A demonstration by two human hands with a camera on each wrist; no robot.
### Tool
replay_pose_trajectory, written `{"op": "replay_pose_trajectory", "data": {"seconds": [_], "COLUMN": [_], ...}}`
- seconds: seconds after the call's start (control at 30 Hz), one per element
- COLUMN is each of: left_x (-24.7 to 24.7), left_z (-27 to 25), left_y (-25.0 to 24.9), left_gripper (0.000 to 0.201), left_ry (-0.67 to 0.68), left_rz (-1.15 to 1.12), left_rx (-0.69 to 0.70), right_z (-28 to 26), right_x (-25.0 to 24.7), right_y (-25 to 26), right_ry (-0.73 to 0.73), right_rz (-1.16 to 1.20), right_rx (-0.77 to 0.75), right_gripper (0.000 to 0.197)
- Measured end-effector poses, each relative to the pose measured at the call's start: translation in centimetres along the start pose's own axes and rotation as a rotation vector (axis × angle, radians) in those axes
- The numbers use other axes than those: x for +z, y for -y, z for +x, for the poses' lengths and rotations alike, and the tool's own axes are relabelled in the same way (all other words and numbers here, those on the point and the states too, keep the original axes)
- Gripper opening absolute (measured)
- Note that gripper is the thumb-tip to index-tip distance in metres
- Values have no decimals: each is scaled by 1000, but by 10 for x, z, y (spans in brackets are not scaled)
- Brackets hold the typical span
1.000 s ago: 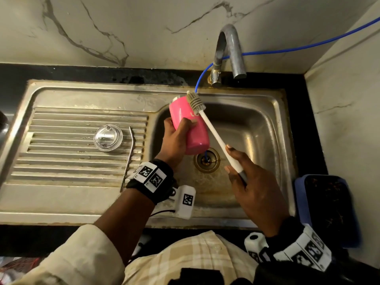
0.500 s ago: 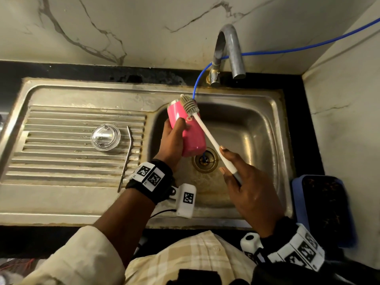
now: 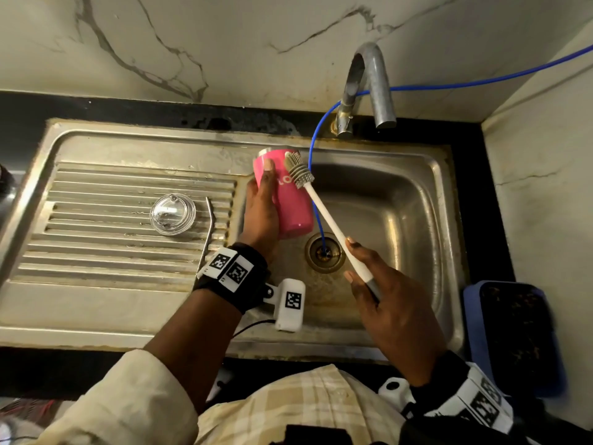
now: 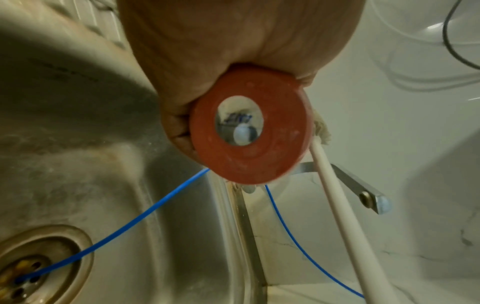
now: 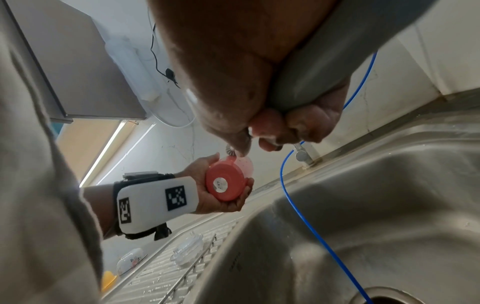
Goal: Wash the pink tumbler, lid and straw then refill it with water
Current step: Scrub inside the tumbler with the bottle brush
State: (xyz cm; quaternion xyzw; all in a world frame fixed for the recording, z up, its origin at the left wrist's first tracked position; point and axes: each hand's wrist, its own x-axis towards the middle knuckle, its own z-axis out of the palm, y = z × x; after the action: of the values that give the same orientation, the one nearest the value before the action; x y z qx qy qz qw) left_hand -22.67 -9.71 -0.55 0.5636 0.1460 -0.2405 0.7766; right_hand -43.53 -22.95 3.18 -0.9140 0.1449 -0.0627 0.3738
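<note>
Your left hand was wrapped around the pink tumbler, fingers and thumb curled about its body, holding it tilted over the left edge of the sink basin. Your right hand gripped the handle of the bottle brush, whose bristled head lay against the tumbler's side near its rim. The clear lid and the metal straw lay side by side on the drainboard, left of your left hand.
</note>
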Motion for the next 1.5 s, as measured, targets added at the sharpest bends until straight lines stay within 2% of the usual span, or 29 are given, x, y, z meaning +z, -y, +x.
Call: {"op": "replay_pose_trajectory", "data": {"seconds": [0.1,0.17,0.27,0.3,0.47,0.63,0.73,0.83,0.9,1.07,1.2,1.5], "left_x": [-4,-1,5,5,-4,4,7,4,4,16,11,18], "left_z": [-1,-8,-14,-13,0,-6,-9,-11,-12,-26,-21,-27], "left_y": [-4,1,3,2,-6,6,2,-9,-11,-6,-15,-8], "left_gripper": [72,64,35,35,71,87,82,56,47,58,49,50], "left_ry": [-36,12,68,70,-20,23,5,15,47,67,58,86], "left_rz": [32,45,20,13,-30,32,29,1,11,21,-14,-25], "left_rx": [25,5,-13,-12,4,-52,-40,-25,-45,-90,-82,-127], "right_z": [-6,-1,8,9,-4,4,3,-7,-9,5,-2,10], "right_x": [0,-1,-3,-3,-2,-1,-1,-2,-2,-2,-3,-2], "right_y": [-6,-5,-2,-2,-8,-5,-4,-7,-7,-2,-4,-5], "right_ry": [38,13,-28,-31,19,-35,-39,11,11,-35,-2,-51], "right_rz": [12,10,-24,-26,-2,-29,-30,11,23,-20,-10,-1], "right_rx": [2,3,-18,-21,-16,-37,-23,-15,-19,-24,-11,-9], "right_gripper": [53,52,52,52,53,53,54,52,50,53,53,48]}}
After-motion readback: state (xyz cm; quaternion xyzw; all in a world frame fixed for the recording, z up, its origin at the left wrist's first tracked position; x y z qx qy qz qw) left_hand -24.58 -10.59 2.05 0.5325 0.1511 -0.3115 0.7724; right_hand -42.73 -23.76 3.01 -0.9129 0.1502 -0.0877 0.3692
